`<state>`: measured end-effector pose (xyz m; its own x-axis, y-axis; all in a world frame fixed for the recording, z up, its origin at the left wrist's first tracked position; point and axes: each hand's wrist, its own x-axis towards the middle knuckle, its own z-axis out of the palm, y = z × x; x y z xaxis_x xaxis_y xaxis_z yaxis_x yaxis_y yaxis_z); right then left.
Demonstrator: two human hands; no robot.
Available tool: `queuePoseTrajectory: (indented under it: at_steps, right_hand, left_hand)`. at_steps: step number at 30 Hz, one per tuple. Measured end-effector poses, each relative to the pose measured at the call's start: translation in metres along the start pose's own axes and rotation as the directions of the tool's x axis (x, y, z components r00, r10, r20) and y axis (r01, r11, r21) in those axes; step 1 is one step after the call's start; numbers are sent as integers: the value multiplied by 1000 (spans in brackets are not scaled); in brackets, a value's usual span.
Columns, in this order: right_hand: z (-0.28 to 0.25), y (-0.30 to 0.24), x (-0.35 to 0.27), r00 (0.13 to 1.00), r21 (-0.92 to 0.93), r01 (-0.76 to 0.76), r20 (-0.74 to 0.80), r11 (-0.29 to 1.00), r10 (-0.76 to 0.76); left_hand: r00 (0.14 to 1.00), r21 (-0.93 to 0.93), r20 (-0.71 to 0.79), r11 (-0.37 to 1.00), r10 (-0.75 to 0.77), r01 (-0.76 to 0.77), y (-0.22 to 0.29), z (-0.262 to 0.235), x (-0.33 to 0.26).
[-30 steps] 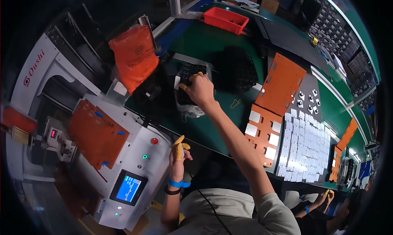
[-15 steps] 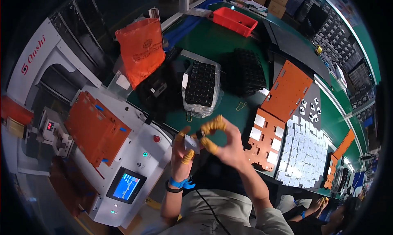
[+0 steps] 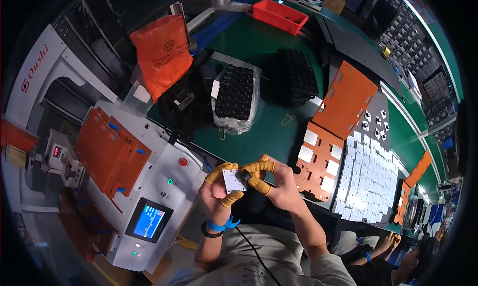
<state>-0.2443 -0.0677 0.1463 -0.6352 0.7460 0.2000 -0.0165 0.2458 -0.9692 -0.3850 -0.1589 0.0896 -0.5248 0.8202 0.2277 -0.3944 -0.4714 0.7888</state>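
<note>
In front of my body, my left hand (image 3: 215, 194) pinches a small white square circuit board (image 3: 232, 182) by its edges. Yellow finger cots cover its fingertips, and a blue band circles the wrist. My right hand (image 3: 280, 184), also in yellow finger cots, grips a small black round part that looks like a lens (image 3: 244, 176). The black part touches or nearly touches the board's right side; the fingers partly hide it. Beyond my hands, a black tray of round black parts (image 3: 234, 94) lies in clear plastic wrap on the green table (image 3: 214, 145).
To the right, an orange fixture (image 3: 314, 159) holds several white boards beside a large array of white boards (image 3: 363, 181). A white machine (image 3: 124, 241) with a screen stands left. Farther back are an orange bag (image 3: 163, 57), black trays (image 3: 296, 77) and a red bin (image 3: 280, 17). A co-worker's hands (image 3: 391, 242) show lower right.
The white board has turned to face me more fully. My right hand has lowered slightly, bringing the black part against or very near the board's edge. The whole view has shifted a little.
</note>
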Motion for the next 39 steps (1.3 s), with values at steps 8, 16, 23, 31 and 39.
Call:
queuePoseTrajectory:
  at_steps: [8, 16, 23, 31, 39]
  right_hand:
    - [-6, -6, -5, 980, -200, 187, -24, 962, -195]
    - [-24, 1, -14, 929, -394, 366, 95, 843, -358]
    - [-30, 14, -21, 915, -209, 393, -2, 895, -403]
    - [-39, 20, -42, 939, -341, 323, 0, 883, -343]
    - [-50, 20, -50, 913, -437, 374, 20, 818, -407]
  left_hand:
    - [999, 100, -11, 994, -34, 35, 0, 6, -6]
    - [997, 121, 44, 991, -55, 50, 0, 12, -12]
    - [997, 230, 21, 971, -71, 64, 2, 33, -14]
    - [993, 369, 71, 927, -98, 65, -7, 37, -20]
    - [937, 39, 121, 945, -328, 326, -25, 31, -15]
